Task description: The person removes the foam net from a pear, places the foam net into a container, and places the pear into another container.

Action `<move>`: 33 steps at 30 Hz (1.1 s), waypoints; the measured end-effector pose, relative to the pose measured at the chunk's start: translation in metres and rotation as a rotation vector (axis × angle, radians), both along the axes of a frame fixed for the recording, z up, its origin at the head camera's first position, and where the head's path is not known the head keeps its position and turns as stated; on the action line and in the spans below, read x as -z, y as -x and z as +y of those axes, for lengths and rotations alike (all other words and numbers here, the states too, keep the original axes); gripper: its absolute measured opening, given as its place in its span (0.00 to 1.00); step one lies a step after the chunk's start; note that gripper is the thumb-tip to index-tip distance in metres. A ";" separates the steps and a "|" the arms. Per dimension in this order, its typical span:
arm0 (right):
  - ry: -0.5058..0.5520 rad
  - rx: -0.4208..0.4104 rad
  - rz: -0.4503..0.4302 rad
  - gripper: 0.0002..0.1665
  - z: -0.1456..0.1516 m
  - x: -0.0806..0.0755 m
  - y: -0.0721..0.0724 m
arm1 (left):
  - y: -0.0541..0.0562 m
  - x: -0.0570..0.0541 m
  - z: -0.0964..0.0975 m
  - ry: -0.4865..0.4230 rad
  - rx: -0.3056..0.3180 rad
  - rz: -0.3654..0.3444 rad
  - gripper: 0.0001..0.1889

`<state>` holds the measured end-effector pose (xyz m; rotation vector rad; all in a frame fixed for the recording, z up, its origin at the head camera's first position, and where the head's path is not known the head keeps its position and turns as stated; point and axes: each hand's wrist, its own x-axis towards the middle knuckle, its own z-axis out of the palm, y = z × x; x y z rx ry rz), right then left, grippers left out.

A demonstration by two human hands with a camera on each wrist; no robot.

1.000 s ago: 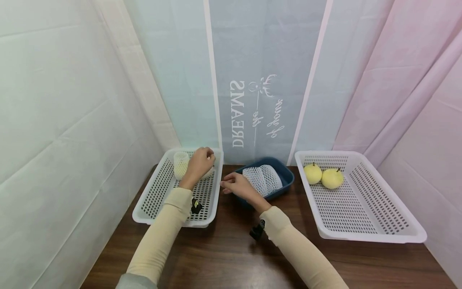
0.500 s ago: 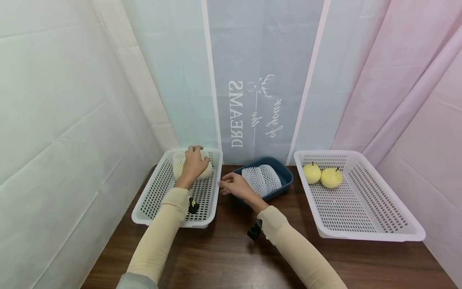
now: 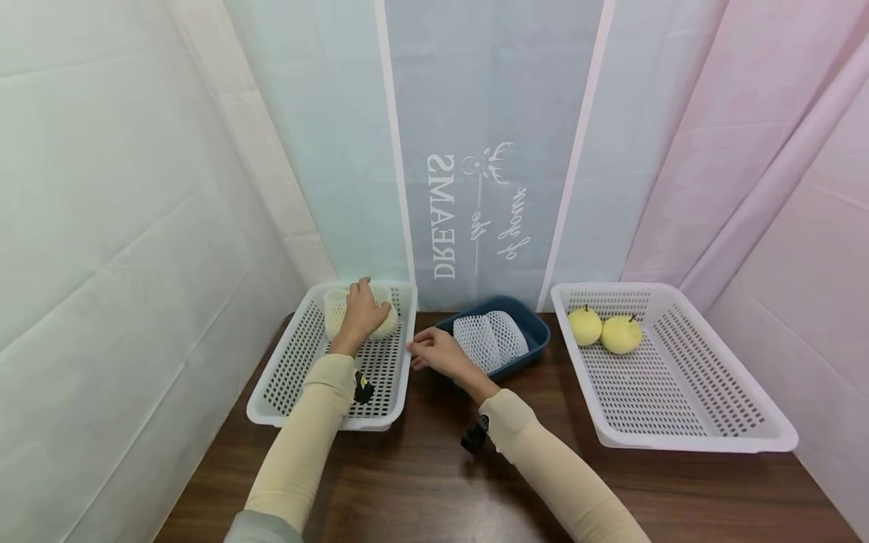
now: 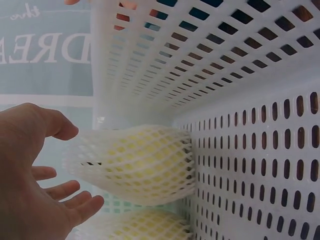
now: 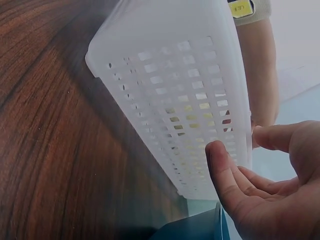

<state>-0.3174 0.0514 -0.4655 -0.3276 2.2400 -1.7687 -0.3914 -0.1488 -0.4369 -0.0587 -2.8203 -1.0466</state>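
Observation:
Two yellow pears in white foam nets lie at the back of the left white basket (image 3: 373, 423). My left hand (image 3: 362, 317) is over them. In the left wrist view its thumb and fingers are spread beside the gathered end of one netted pear (image 4: 145, 162), with a gap between. Part of the other netted pear (image 4: 147, 227) shows at the bottom edge. My right hand (image 3: 441, 352) is beside the same basket's right rim, between it and a blue bin (image 3: 541, 332). Its fingers are loosely bent and hold nothing, as the right wrist view shows.
Empty white foam nets (image 3: 505, 339) lie in the blue bin. On the right stands a larger white basket (image 3: 661, 407) with two bare pears (image 3: 621, 335) in its back left corner. A fabric curtain (image 3: 475, 90) hangs behind the wooden table (image 3: 407, 483).
My left hand has moved left from the basket's right side, and its bent fingers have loosened and spread above the netted pears. My right hand has hardly moved.

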 end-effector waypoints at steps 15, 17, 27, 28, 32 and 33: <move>0.043 0.019 -0.009 0.23 -0.008 0.008 -0.001 | 0.001 0.015 -0.008 -0.075 -0.001 -0.064 0.48; 0.054 0.020 -0.011 0.22 -0.008 0.009 -0.001 | 0.002 0.018 -0.009 -0.071 -0.002 -0.056 0.48; 0.098 0.019 -0.022 0.24 -0.008 0.012 -0.001 | 0.005 0.029 -0.011 -0.036 0.013 -0.123 0.44; 0.100 0.018 -0.022 0.24 -0.008 0.013 -0.001 | 0.005 0.029 -0.011 -0.023 0.015 -0.123 0.44; 0.118 0.016 -0.023 0.24 -0.007 0.012 -0.001 | 0.005 0.029 -0.011 0.015 0.019 -0.124 0.44; 0.124 0.015 -0.026 0.24 -0.007 0.012 -0.001 | 0.005 0.029 -0.011 0.021 0.020 -0.130 0.44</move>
